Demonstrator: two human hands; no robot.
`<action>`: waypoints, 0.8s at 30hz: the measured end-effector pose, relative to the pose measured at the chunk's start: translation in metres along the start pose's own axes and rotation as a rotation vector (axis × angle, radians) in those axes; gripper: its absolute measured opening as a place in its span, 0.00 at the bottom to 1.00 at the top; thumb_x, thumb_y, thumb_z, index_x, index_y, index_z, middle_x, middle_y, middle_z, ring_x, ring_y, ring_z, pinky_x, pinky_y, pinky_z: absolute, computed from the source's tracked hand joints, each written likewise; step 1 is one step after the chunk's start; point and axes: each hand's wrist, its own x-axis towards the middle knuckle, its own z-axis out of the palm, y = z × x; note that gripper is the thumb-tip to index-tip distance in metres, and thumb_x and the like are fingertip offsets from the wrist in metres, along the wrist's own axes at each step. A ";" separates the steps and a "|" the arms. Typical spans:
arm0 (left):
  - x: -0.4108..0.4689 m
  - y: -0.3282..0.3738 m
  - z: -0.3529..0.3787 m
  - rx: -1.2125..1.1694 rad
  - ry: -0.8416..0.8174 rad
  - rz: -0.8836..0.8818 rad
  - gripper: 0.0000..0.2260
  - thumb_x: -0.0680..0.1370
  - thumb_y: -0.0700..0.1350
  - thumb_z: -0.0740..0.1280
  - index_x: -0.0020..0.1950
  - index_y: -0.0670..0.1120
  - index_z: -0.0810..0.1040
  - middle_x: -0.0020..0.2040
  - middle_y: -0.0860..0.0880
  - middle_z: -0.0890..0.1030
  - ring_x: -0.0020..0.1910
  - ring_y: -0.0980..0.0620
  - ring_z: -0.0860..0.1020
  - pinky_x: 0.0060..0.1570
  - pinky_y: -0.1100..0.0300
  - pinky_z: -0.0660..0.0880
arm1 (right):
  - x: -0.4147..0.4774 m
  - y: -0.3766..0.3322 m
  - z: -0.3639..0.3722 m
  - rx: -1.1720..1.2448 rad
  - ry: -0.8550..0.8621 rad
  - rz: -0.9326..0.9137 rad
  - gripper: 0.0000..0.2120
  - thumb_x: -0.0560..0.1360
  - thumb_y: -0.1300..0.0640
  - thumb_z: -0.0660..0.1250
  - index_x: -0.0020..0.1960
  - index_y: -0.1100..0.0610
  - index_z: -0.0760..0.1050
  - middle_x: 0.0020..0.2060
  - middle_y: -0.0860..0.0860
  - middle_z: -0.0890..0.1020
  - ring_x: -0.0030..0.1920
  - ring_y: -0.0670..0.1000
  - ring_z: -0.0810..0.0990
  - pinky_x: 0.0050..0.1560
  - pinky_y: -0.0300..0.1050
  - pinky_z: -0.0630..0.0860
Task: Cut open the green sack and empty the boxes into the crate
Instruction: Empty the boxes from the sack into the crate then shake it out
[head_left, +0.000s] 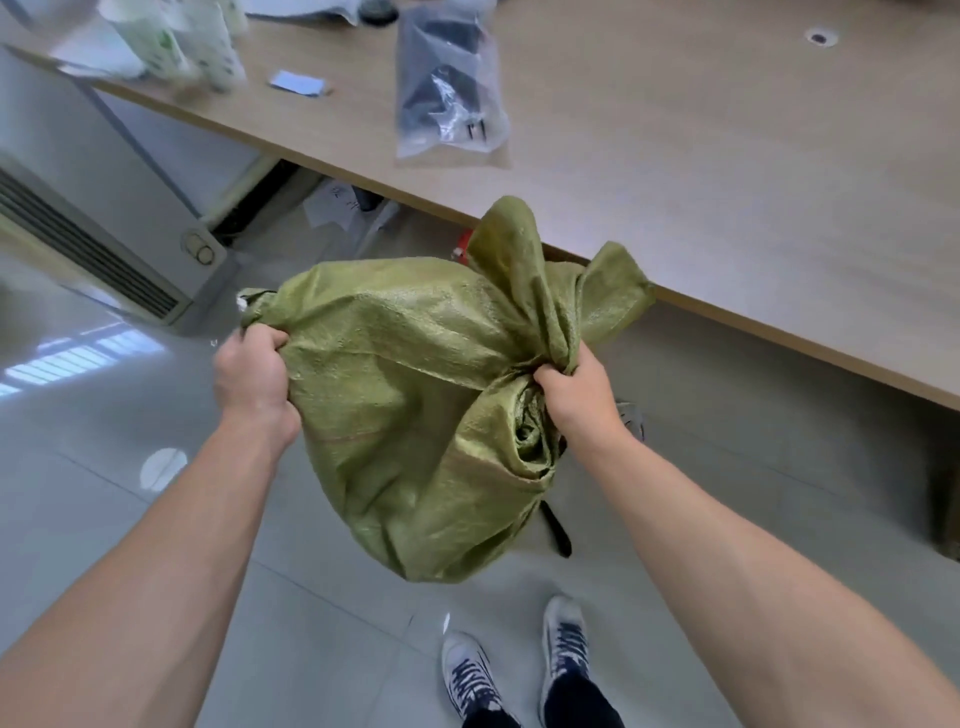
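Note:
A bulging green woven sack (410, 395) hangs in the air in front of me, above the tiled floor and just short of the table edge. My left hand (252, 376) grips its left corner, where a small white tie shows. My right hand (576, 397) is clenched on the bunched, knotted neck of the sack, whose loose ends stick up toward the table. The sack is closed and what is inside is hidden. No crate or cutting tool is in view.
A long wooden table (727, 171) runs across the top right, with a clear plastic bag of dark parts (447, 88), white bottles (202, 47) and a small card on it. A floor-standing air conditioner (88, 208) stands at the left. My shoes (519, 670) are on the grey tiles below.

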 end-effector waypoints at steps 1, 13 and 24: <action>0.006 0.006 0.002 0.002 0.013 0.033 0.08 0.63 0.41 0.63 0.30 0.51 0.80 0.39 0.46 0.78 0.41 0.45 0.77 0.44 0.48 0.77 | 0.007 0.010 0.010 0.027 -0.001 0.032 0.20 0.72 0.58 0.63 0.63 0.47 0.75 0.54 0.48 0.82 0.56 0.53 0.80 0.63 0.54 0.75; 0.218 -0.068 -0.031 0.095 -0.116 0.123 0.23 0.66 0.53 0.68 0.59 0.48 0.81 0.56 0.46 0.83 0.58 0.38 0.80 0.58 0.37 0.76 | 0.102 0.153 0.125 0.364 -0.178 0.510 0.29 0.65 0.41 0.74 0.64 0.49 0.76 0.57 0.50 0.82 0.58 0.54 0.81 0.62 0.56 0.77; 0.098 -0.127 0.055 0.346 -0.402 0.388 0.09 0.66 0.43 0.65 0.39 0.55 0.83 0.42 0.46 0.79 0.47 0.46 0.77 0.50 0.47 0.75 | 0.139 0.268 0.178 0.629 -0.344 1.126 0.54 0.49 0.23 0.73 0.62 0.60 0.77 0.54 0.61 0.84 0.53 0.61 0.85 0.59 0.60 0.79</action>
